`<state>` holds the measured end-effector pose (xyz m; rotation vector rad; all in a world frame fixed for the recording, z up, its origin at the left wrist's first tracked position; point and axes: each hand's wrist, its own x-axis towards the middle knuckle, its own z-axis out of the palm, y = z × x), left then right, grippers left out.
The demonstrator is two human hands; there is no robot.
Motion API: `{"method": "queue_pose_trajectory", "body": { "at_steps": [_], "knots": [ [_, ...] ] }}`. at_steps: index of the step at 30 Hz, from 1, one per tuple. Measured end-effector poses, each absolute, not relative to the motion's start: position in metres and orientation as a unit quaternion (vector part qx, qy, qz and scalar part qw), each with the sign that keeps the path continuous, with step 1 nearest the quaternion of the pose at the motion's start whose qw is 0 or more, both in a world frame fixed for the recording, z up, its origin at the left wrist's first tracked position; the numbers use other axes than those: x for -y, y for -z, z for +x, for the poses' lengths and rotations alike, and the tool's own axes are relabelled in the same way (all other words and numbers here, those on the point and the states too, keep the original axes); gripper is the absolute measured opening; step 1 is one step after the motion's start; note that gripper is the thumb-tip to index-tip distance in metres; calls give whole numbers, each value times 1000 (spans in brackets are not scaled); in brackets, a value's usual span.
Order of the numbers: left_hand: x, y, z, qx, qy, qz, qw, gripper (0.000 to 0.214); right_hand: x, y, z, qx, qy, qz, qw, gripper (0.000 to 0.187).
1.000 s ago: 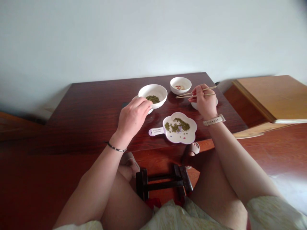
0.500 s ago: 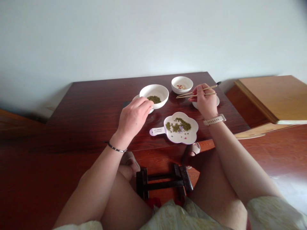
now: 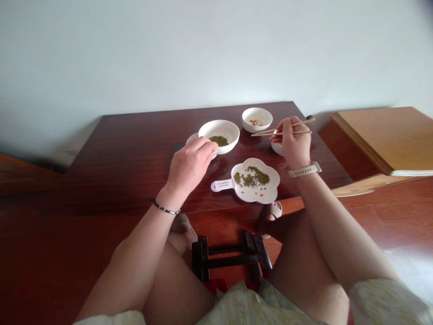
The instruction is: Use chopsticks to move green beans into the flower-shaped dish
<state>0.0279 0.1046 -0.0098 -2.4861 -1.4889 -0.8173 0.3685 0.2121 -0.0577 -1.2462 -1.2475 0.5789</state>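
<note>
My left hand (image 3: 192, 166) is closed on the near left rim of a white bowl (image 3: 232, 131), with the thumb hidden. Inside that bowl lies a heap of small green beans (image 3: 219, 141). Part of another white dish (image 3: 191, 137) shows behind and below it. A pair of chopsticks (image 3: 265, 133) is pinched in my right hand (image 3: 293, 146), tips pointing left over the table and nothing visible between them. Below this hand, a partly covered white bowl (image 3: 276, 148) holds something yellowish. Nearer me sits a flower-shaped plate (image 3: 270, 192) with a handle, scattered with more green beans.
Farther back stands a white bowl (image 3: 248, 126) with red and pale bits in it. Everything rests on a dark wooden table (image 3: 135, 153) against a pale wall. To the right is a lighter wooden cabinet (image 3: 382, 135). A dark stool (image 3: 230, 259) stands between my legs.
My right hand has shifted slightly to the right with the chopsticks, showing more of the yellowish contents below. The bowl in my left hand has moved a touch to the right.
</note>
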Motion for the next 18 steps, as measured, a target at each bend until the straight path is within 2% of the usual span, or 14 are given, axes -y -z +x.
{"method": "queue_pose_trajectory", "body": {
  "at_steps": [5,11,18],
  "knots": [
    [-105,10,29,495,272,-823,61,29,-207,55,376,538,-252,-533,602,53],
    [-104,10,29,487,274,-827,67,30,-188,47,392,535,-272,-531,598,52],
    [-106,12,29,479,281,-829,72,29,-174,43,400,507,-334,-540,583,40]
  ]
}}
